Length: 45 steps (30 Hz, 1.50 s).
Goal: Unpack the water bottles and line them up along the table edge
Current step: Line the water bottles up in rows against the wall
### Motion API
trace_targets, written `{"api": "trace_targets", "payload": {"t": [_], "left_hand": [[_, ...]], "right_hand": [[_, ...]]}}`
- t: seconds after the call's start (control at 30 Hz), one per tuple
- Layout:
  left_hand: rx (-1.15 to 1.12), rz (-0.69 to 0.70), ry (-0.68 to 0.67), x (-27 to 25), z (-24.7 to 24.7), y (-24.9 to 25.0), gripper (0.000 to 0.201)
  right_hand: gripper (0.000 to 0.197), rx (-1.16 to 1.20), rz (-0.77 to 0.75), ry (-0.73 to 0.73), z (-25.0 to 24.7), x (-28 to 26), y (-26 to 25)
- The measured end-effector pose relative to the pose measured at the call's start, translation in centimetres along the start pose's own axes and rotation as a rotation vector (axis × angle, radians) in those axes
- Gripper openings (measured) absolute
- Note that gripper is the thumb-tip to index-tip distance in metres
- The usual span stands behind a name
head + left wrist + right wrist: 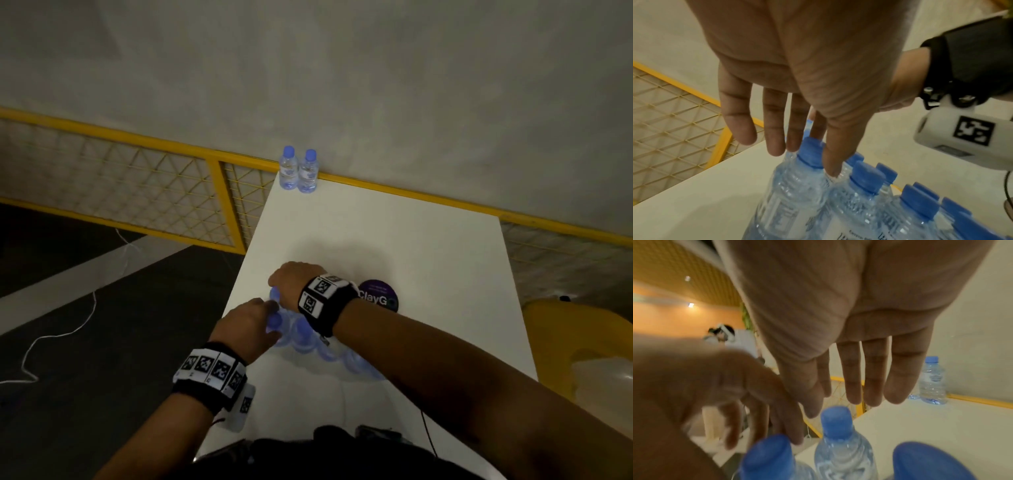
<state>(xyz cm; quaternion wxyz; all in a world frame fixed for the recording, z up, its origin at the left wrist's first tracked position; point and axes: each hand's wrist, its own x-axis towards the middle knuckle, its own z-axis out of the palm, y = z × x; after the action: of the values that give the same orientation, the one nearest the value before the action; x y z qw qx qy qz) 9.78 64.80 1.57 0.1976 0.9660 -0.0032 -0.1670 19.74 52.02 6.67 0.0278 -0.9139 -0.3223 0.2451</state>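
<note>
While both hands hover over the pack, much of it is covered:
Hidden: in the head view the wrists and forearm cover most of the pack of bottles [308,342]; how many it holds cannot be told, though the left wrist view shows at least eight blue caps, the lower ones cut off by the frame edge.
Left hand [245,329]: at the pack's left end, fingers straight and loose, gripping nothing; its thumb [835,155] lies beside the cap of the nearest bottle [810,152], and whether it touches is hard to make out.
Right hand [294,279]: above the far end of the pack, fingers extended downward and relaxed over a capped bottle [840,443], holding nothing; contact cannot be told.
Blur: the right wrist view is soft at its lower edge, where two more caps show only as blue shapes.
Surface: white table [394,240], with the pack near its left side.
Room: yellow mesh railing [137,192] behind the table, grey wall above, a white cable [61,335] on the dark floor at left.
Unpacked: two bottles [298,171] stand upright, side by side and touching, at the table's far left corner.
Other: one dark round disc [380,294] lettered "ClayG" lies just right of the right wrist, partly hidden.
</note>
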Motion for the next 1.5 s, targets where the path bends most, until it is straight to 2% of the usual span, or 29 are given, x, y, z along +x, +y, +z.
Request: {"api": "trace_targets", "payload": {"t": [0.13,0.27,0.47,0.6,0.73,0.87,1.0,1.1,1.13,1.2,1.27,1.33,1.5], "left_hand": [[-0.088,-0.017,0.004,0.3,0.4,-0.2,0.036],[-0.113,0.007,-0.01,0.5,0.3,-0.8,0.026],[-0.121,0.027,0.113,4.1,-4.7,-2.3,0.022],[-0.11,0.046,0.165,10.5,-9.6,-2.3,0.026],[-0.057,0.043,0.17,20.1,-12.9,-3.1,0.027],[-0.007,0.05,0.159,28.8,-15.0,-3.8,0.029],[-0.026,0.038,0.109,34.3,-15.7,-3.3,0.024],[-0.013,0.055,0.083,37.4,-15.2,-3.4,0.023],[-0.012,0.064,0.086,38.1,-15.1,-3.5,0.023],[-0.018,0.077,0.103,39.1,-14.9,-3.7,0.02],[-0.035,0.082,0.123,39.7,-14.7,-3.8,0.016],[-0.057,0.089,0.143,39.9,-14.6,-3.8,0.013],[-0.047,0.091,0.158,40.1,-14.8,-3.4,0.015]], "right_hand": [[0.017,-0.101,0.001,-0.01,2.0,2.0,-0.4],[0.023,-0.088,-0.001,-0.019,2.3,3.0,0.1],[0.039,0.112,0.105,0.058,-2.4,4.9,3.7],[0.04,0.206,0.214,0.205,-7.4,7.5,6.9],[0.032,0.26,0.336,0.284,-11.2,11.6,10.7],[0.02,0.338,0.393,0.283,-11.8,16.6,14.2],[0.016,0.45,0.447,0.283,-10.6,20.6,16.4],[0.013,0.569,0.501,0.276,-9.9,22.9,17.3],[0.021,0.628,0.525,0.278,-9.8,23.5,17.6],[0.036,0.825,0.556,0.355,-10.1,24.3,17.9],[0.04,1.084,0.57,0.37,-10.5,24.7,17.5],[0.043,1.396,0.66,0.415,-10.4,25.3,17.8],[0.026,1.461,0.654,0.42,-11.0,25.7,17.8]]}}
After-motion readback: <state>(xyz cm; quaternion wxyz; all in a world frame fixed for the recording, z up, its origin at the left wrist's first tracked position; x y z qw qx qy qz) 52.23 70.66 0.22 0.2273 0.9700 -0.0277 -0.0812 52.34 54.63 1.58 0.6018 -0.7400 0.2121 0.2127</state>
